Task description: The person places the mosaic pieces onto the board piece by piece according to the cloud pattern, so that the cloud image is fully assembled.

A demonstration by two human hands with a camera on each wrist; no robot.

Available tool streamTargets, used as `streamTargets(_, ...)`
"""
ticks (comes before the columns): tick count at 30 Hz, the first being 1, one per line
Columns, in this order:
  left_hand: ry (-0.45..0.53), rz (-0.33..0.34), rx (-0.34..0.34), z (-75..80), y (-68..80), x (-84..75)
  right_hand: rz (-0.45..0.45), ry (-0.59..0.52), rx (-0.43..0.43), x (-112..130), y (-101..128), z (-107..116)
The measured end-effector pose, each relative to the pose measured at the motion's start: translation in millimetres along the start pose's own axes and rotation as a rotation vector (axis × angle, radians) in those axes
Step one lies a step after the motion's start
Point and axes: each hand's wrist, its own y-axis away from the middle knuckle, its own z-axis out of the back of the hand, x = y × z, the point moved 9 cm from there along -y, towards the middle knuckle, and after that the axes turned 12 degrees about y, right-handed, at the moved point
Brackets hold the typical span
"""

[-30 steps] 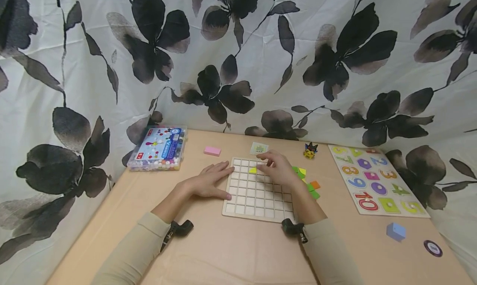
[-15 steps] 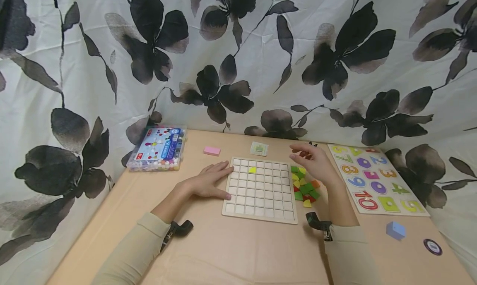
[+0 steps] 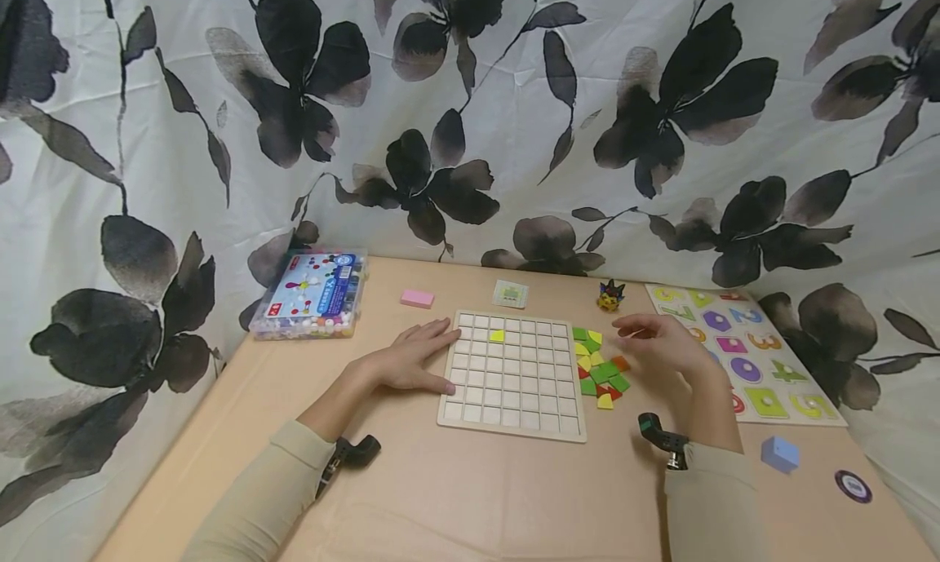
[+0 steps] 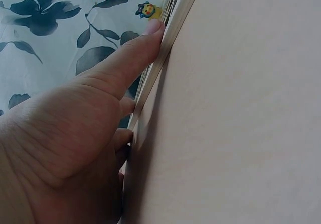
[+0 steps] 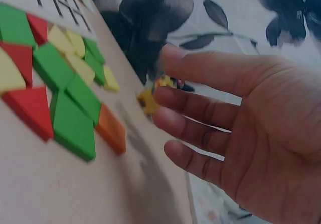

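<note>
Rests left hand (image 3: 404, 360), outstretched, at the left edge of a rectangular pale-wood grid board (image 3: 510, 382) on the worktop (image 3: 470, 505), yellow tile (image 3: 497, 335) near its far edge; holds right hand (image 3: 667, 347), fingers apart, beyond red, green, yellow, orange blocks (image 3: 604, 372) right of the board.

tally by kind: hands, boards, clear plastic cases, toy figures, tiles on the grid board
Hands: 2 (left hand, right hand)
Boards: 2 (grid board, number board)
Clear plastic case: 1
Toy figure: 1
Yellow tile on the grid board: 1
Total: 7
</note>
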Motion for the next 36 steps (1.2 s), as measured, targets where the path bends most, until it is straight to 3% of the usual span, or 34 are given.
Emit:
streamTargets(9, -0.002, -0.006, 0.000, 0.1, 0.3, -0.8, 0.029, 0.008, 0.145, -16, -3, -18)
streamTargets(13, -0.006, -0.007, -0.003, -0.4, -0.5, -1.0, 0.012, 0.018, 0.161, -20, -7, -23)
streamTargets(27, 0.001, 0.015, -0.005, -1.4, -1.1, 2.2, 0.013, 0.021, 0.138, -21, -12, -23)
streamTargets(36, 0.011, 0.014, -0.004, -1.3, -1.7, 0.4, -0.044, 0.002, 0.017, -17, -4, -3)
